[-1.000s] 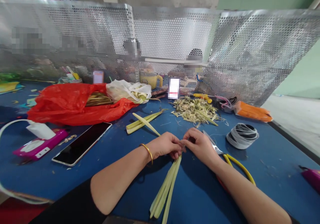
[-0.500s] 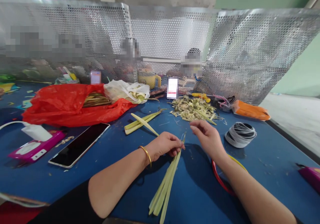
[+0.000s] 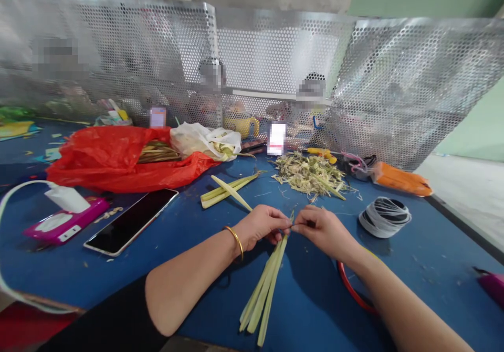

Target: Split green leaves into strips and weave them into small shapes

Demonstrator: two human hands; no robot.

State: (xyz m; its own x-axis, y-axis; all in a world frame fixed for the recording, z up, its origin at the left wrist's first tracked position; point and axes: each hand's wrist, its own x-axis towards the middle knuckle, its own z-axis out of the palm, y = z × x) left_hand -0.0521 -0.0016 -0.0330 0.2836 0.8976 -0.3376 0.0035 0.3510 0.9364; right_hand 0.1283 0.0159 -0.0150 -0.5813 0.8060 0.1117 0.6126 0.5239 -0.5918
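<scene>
Have power strip (image 3: 79,221) far left of bundle (image 3: 265,289), red bag (image 3: 98,158) back-left of it, phone (image 3: 132,222) well apart on its left. Then have crossed leaves (image 3: 232,191) just back-left of its top end. Got left hand (image 3: 262,228) clamped on bundle near top: thumb and fingers closed from the left, most of its length below the grip, lower ends slightly fanned, thin tip just past fingertips. Can see scraps (image 3: 309,173) piled back-right of bundle, apart from it. Got right hand (image 3: 323,232) at bundle's top, on its right: fingertips pinched together beside left fingertips, can't tell on what. Have red handle (image 3: 352,289) right of bundle, partly under right forearm (image 3: 401,294), and spool (image 3: 385,217) farther right.
</scene>
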